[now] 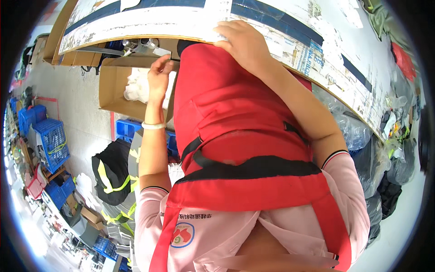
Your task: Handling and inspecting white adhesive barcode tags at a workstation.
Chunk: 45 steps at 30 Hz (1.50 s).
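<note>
Nearest the camera hangs a red apron [235,136] with black straps, worn over a pink shirt [213,235], and it fills the middle of the view. Beyond it runs the near edge of a worn white bench [149,22] with dark blue stripes, curving from far left to right.

The right hand [242,43] lies palm down on the bench edge just above the apron's top, fingers curled over the rim; its grip is loosely closed on the edge and holds no separate thing. The left hand [159,77], with a white wristband [154,125] on its wrist, is raised just left of the apron, fingers bent together near the apron's upper left corner. Whether its grip pinches the cloth or is only touching it cannot be told.

Behind the left hand, under the bench, stands an open cardboard box [113,90] with white material [136,88] inside. Lower left on the floor are blue plastic crates [52,143] and a black bag with yellow-green bands [113,174]. Clear and dark plastic bags [367,149] are heaped under the bench at the right.
</note>
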Available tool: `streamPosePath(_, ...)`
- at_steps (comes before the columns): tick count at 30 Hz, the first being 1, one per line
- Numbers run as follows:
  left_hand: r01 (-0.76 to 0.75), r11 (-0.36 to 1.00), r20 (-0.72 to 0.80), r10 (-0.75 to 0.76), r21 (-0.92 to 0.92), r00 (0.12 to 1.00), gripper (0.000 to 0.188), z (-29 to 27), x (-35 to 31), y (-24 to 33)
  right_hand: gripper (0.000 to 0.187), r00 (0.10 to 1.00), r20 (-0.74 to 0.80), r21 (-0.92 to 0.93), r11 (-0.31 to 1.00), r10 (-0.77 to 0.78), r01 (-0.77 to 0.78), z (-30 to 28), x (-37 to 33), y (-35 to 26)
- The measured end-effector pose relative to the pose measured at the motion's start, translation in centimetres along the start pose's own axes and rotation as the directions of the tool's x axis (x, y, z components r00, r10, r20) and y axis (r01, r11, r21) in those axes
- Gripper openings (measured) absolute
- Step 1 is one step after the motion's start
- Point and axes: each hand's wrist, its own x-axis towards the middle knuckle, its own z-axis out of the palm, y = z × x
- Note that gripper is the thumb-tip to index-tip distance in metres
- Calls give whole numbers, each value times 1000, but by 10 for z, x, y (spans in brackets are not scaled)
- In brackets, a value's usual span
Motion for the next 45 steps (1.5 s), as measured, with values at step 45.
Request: streamPosePath(45,181,882,455,42,-435,889,14,90,-91,138,21,787,594,794,31,168,-607,-47,-71,-23)
